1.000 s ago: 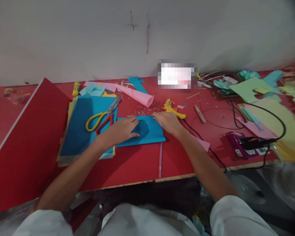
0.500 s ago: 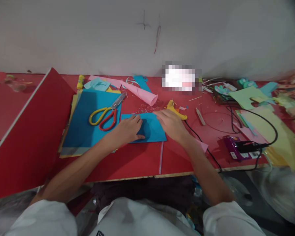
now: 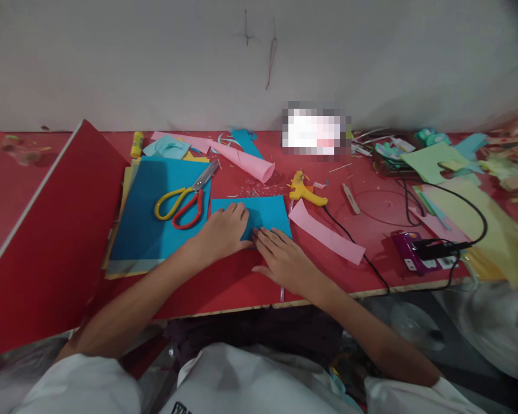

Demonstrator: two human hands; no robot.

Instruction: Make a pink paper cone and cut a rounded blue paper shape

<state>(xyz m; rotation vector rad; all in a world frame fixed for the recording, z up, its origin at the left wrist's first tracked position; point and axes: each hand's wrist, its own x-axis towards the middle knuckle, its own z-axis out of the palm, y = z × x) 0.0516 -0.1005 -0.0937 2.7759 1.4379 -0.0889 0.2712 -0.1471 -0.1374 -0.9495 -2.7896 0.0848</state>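
Observation:
A folded piece of blue paper lies flat on the red table in front of me. My left hand rests on its left part, fingers stretched out and thumb apart. On its lower edge lies my right hand, palm down with the fingers extended. Left of the paper, scissors with one yellow and one red handle lie partly open on a larger blue sheet. A clear stick shows partly from under my right hand.
A yellow glue gun and a pink paper strip lie to the right, near a cutter and a purple power box with cables. Behind is a rolled pink paper. A red board leans at the left.
My right hand has moved from the paper's upper right corner down to its lower edge, uncovering the pink strip. My left hand stays on the paper.

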